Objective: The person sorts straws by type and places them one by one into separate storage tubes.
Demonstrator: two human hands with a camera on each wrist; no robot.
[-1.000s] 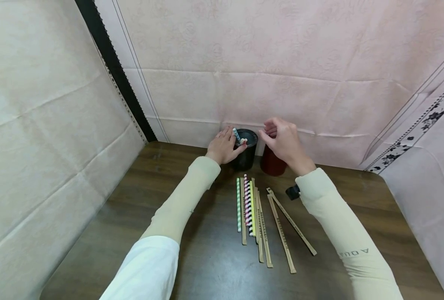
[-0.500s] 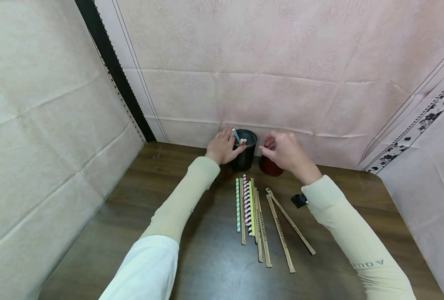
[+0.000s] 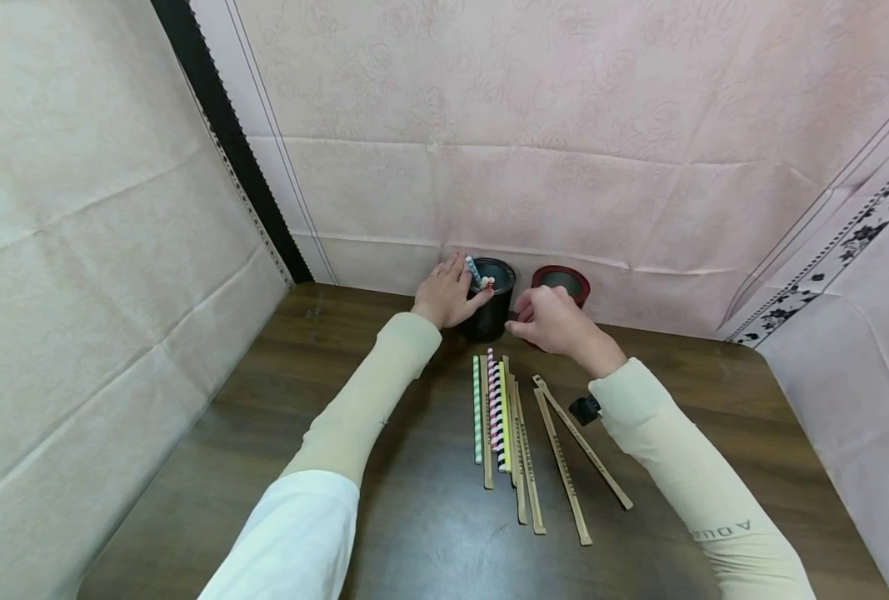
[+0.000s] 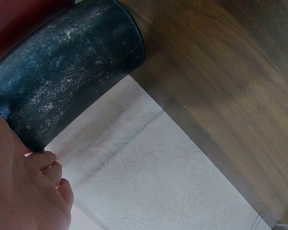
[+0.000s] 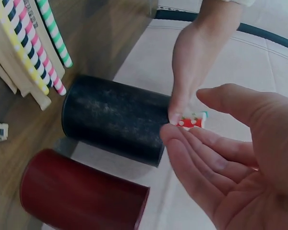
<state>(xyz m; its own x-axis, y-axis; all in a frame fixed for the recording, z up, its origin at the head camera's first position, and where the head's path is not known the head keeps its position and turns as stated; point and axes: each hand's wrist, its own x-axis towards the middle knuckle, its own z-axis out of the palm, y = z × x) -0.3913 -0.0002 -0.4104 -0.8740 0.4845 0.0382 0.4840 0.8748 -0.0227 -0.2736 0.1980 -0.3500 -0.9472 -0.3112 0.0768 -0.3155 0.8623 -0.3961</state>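
My left hand (image 3: 444, 293) rests against the left side of the black cup (image 3: 489, 312), thumb at its rim, fingers extended. A blue patterned paper straw (image 3: 473, 268) and a red one with white dots (image 5: 191, 120) stick out of that cup near the thumb. My right hand (image 3: 556, 321) hovers in front of the dark red cup (image 3: 577, 283), hiding part of it. In the right wrist view, its thumb and fingers (image 5: 221, 153) are apart, with nothing between them, near the black cup's mouth. The left wrist view shows the black cup's side beside the left fingers (image 4: 50, 170).
Several striped paper straws (image 3: 493, 408) lie in a row on the wooden table (image 3: 264, 467), in front of the cups. Among and beside them are paper-wrapped sticks (image 3: 564, 467), two lying apart at the right. A pale cloth wall (image 3: 444, 200) stands close behind the cups.
My right hand has come down and slightly left from above the red cup, so the cup's rim now shows. The left hand, black cup and straws have stayed put.
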